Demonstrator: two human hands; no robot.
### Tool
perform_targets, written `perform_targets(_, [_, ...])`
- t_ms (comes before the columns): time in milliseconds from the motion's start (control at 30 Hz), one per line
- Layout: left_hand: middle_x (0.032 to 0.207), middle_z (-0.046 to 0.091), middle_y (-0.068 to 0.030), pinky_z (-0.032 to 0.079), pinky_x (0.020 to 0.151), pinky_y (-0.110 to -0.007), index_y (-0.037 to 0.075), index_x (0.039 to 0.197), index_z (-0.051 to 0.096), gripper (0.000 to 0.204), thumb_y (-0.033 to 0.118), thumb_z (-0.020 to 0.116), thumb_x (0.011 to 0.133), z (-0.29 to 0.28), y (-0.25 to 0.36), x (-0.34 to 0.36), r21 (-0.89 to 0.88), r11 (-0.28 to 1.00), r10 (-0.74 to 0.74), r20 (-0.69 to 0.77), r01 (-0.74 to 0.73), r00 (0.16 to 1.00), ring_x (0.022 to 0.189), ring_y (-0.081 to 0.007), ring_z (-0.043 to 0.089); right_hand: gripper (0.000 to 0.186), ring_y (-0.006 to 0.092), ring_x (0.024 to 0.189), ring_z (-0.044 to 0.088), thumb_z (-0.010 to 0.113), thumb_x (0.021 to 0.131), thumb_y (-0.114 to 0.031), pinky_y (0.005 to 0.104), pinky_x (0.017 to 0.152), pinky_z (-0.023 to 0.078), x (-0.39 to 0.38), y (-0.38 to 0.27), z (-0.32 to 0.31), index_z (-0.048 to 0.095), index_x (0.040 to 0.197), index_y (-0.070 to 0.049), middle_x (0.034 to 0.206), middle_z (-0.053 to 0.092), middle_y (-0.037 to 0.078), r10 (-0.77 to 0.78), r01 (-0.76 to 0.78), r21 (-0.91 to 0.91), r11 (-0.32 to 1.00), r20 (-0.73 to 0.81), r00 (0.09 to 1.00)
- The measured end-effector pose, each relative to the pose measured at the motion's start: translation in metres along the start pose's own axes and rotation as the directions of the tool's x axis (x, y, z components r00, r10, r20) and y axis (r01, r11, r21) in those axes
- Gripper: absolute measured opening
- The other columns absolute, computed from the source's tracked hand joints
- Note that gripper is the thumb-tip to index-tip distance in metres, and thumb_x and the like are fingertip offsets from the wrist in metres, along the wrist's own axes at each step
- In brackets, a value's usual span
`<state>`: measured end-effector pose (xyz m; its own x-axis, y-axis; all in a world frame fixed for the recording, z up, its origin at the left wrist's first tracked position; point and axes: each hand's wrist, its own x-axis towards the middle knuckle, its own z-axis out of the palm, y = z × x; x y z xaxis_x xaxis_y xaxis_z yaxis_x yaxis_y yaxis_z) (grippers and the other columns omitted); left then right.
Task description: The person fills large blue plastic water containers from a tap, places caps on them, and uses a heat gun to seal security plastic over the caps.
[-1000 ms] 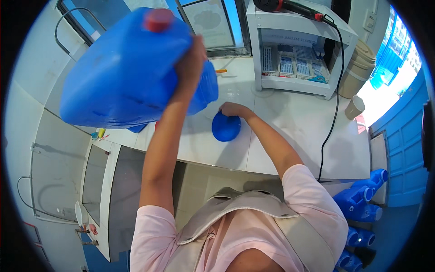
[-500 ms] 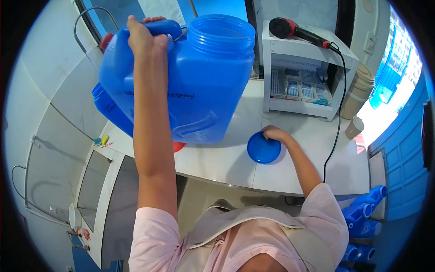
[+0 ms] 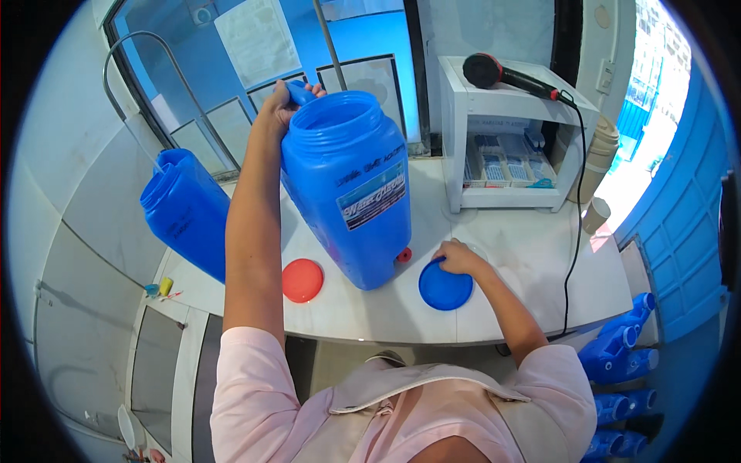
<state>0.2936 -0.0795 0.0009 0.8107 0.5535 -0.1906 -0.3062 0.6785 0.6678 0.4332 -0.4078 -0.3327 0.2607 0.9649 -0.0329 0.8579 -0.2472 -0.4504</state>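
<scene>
Gripped the handle (image 3: 300, 93) of a tall blue jug (image 3: 347, 193) with the left hand (image 3: 285, 110), above the centre of the frame, with fingers curled closely around it. Pinched with the right hand (image 3: 458, 258), right of the centre, the upper rim of a flat blue lid (image 3: 446, 288), leaving only little space between thumb and fingers; could not tell from this view whether lifted or lying flat. Had the tall jug in the middle of the frame, apparently with its foot on the white table (image 3: 532, 270). Risked, in careful judgement, tipping the jug through a strong pull at the handle, because of holding it only at the top and by one hand. Risked also splashing through the wide uncovered mouth (image 3: 337, 117), if containing liquid; could not see the contents. Might have rocked the jug by shifting its foot onto the red lid (image 3: 302, 280), lying just to the left. Might have knocked the small red tap (image 3: 404, 255) near the foot by swinging the blue lid leftward. Might have bumped the second blue jug (image 3: 189, 212), at the left of the frame, by moving the left forearm sideways.
</scene>
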Motion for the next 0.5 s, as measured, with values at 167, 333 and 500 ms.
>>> perform_targets(167, [0.078,0.055,-0.0214,0.055,0.06,-0.048,-0.007,0.09,0.045,0.064,0.055,0.028,0.09,-0.028,0.009,0.004,0.021,1.0,0.009,-0.025,-0.008,1.0,0.073,-0.0343,0.058,0.038,0.0286,0.102,0.055,0.054,0.073,-0.02,0.032,0.087,0.042,0.089,-0.011,-0.008,0.061,0.104,0.0,0.103,0.059,0.019,0.174,-0.056,0.666,0.743,-0.111,0.979])
perform_targets(333, [0.075,0.055,-0.0191,0.053,0.065,-0.048,-0.008,0.1,0.042,0.074,0.061,0.019,0.088,-0.001,0.003,0.034,0.087,0.995,0.039,0.07,-0.045,0.997,0.07,-0.0334,0.057,0.043,0.0231,0.1,0.055,0.039,0.087,-0.026,0.0322,0.088,0.042,0.191,0.034,-0.011,0.05,0.116,0.003,0.105,0.058,0.016,0.407,0.099,0.994,-0.056,-0.067,0.911])
perform_targets(500, [0.091,0.055,-0.0218,0.054,0.069,-0.047,-0.007,0.108,0.041,0.072,0.06,0.024,0.088,-0.014,0.005,0.035,0.063,0.994,0.091,-0.029,-0.089,0.995,0.08,-0.0326,0.058,0.046,0.0219,0.102,0.053,0.036,0.09,-0.03,0.0323,0.09,0.041,0.221,0.001,-0.005,0.046,0.121,0.002,0.109,0.056,0.016,0.02,0.167,0.927,-0.337,-0.17,0.985])
